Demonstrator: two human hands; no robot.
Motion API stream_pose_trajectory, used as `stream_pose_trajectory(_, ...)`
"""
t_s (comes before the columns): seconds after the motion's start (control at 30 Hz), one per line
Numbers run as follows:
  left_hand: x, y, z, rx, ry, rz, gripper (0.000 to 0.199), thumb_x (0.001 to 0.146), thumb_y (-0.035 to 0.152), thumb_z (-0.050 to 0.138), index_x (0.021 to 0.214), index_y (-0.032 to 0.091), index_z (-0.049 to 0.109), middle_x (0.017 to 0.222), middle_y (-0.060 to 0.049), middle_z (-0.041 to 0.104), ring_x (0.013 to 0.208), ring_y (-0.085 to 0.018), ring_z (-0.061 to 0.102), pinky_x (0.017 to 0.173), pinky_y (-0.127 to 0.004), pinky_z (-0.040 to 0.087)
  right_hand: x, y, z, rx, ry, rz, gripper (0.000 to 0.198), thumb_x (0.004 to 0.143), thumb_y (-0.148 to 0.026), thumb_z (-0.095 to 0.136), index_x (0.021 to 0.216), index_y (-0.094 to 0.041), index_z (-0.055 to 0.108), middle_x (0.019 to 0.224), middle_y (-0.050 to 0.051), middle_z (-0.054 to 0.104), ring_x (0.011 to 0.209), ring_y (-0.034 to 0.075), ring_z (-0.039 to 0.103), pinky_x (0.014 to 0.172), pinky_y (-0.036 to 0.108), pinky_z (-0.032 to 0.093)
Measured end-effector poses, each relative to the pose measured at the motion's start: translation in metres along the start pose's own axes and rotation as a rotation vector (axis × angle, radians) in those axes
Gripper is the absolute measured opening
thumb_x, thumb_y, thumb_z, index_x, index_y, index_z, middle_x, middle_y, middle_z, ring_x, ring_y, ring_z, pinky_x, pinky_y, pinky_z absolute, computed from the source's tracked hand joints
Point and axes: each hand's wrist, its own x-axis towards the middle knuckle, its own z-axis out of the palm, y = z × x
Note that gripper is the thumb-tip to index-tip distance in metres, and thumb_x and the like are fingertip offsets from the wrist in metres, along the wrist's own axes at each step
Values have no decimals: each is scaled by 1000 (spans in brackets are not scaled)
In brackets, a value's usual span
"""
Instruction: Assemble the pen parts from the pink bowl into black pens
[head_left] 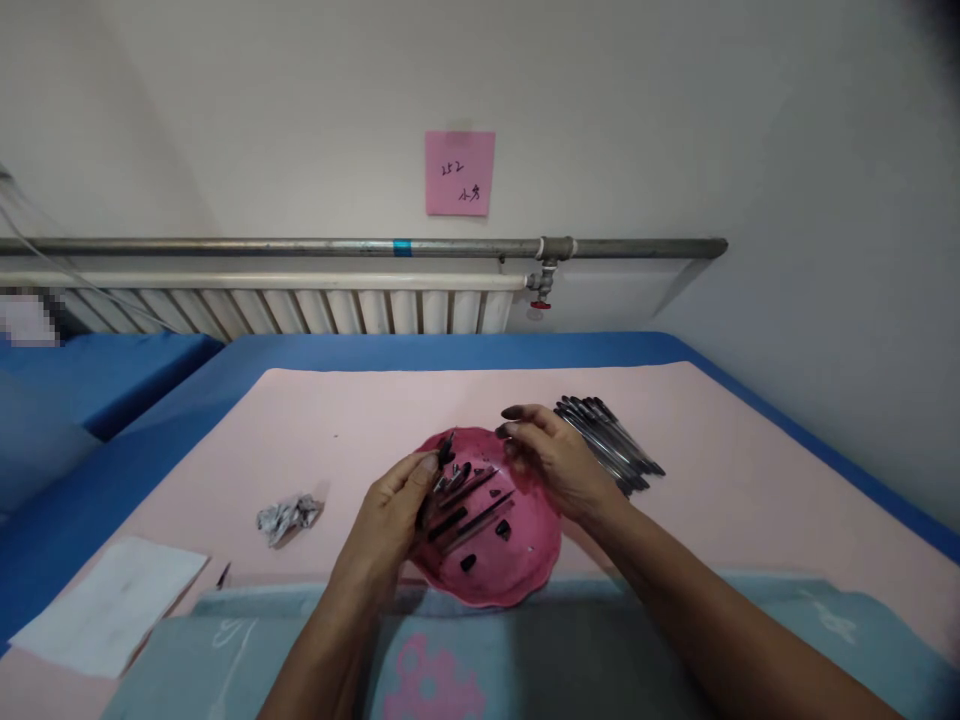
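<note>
Black pen part (pixel 446 449), pinched by the left hand (pixel 397 497), tilts over the far left of the pink bowl (pixel 517 575). Loose pen tubes (pixel 478 520) inside slant near-left to far-right, closer to that hand than to the right hand (pixel 566 465), fingers parted at the far-right rim.

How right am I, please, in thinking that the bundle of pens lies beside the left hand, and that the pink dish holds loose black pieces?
One detail is off: the head view shows the bundle of pens beside the right hand, not the left hand. The pink dish does hold loose black pieces.
</note>
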Motion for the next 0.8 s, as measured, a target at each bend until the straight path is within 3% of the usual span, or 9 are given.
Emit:
stream_pose_trajectory(0.1,1,0,-1,-9,1,-24,25,70,42,61,73,17,56,41,10,34,34,-1,18,34,-15,11,2,-5,-8,-308,-26,-80,15,73,-26,52,85,-17,55,62,-4,55,50,9,48,50,22,38)
stream_pose_trajectory(0.23,4,-3,-5,-24,20,-44,27,68,43,62,77,18,55,42,11,33,33,-1,18,34,-15,8,-5,-8,-4,-898,-218,-298,11,72,-14,46,72,-17,57,72,1,60,67,13,53,62,25,39)
stream_pose_trajectory(0.43,2,-2,-4,-13,21,-79,27,67,42,62,75,18,55,44,9,38,32,-1,20,33,-15,8,-16,6,5,-1445,-351,-425,16,72,-10,44,65,-17,57,66,7,61,57,17,53,49,27,30)
stream_pose_trajectory(0.53,3,-2,-1,-27,26,-86,24,68,40,62,74,18,54,43,10,37,32,0,19,33,-14,9,-15,15,5,-1498,-368,-436,17,70,-8,44,70,-17,59,72,9,64,57,19,55,48,27,30)
stream_pose_trajectory(0.67,4,-2,0,-17,39,-85,21,69,37,62,71,17,55,43,10,36,32,0,19,33,-14,10,-13,20,5,-1378,-360,-467,16,71,-9,45,70,-17,58,73,8,64,60,19,55,51,28,34)
stream_pose_trajectory(0.8,3,0,0,0,33,-102,20,69,36,62,73,18,56,42,11,34,32,0,19,34,-15,10,-11,5,6,-1033,-284,-361,10,72,-14,47,71,-18,57,68,2,61,62,15,54,57,26,39)
